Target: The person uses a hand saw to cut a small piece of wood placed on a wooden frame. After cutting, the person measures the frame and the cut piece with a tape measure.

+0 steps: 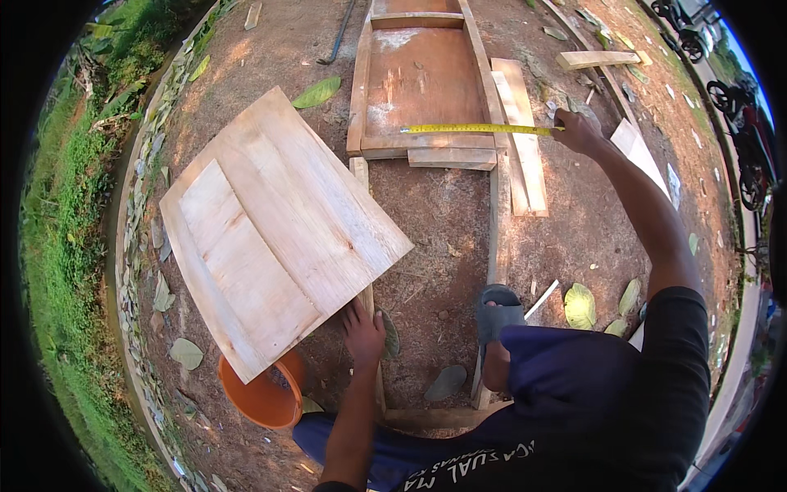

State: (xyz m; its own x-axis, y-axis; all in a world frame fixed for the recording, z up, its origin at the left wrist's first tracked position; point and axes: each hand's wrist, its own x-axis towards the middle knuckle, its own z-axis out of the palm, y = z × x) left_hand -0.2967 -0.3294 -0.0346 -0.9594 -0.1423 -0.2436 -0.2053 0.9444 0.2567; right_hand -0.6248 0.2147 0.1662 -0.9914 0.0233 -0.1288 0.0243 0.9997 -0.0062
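Note:
My right hand is closed on a tape measure, its yellow blade stretched leftward across the lower end of a wooden frame with a brown panel inside. My left hand rests low, fingers apart, at the lower right edge of a tilted plywood sheet, beside a long wooden beam. A narrower plywood strip lies on that sheet. An orange bucket sits partly under the sheet.
Loose boards lie right of the frame, with offcuts farther off. A metal bar lies at the top. My sandaled foot is by the right beam. A grassy ditch runs left; motorbikes stand far right.

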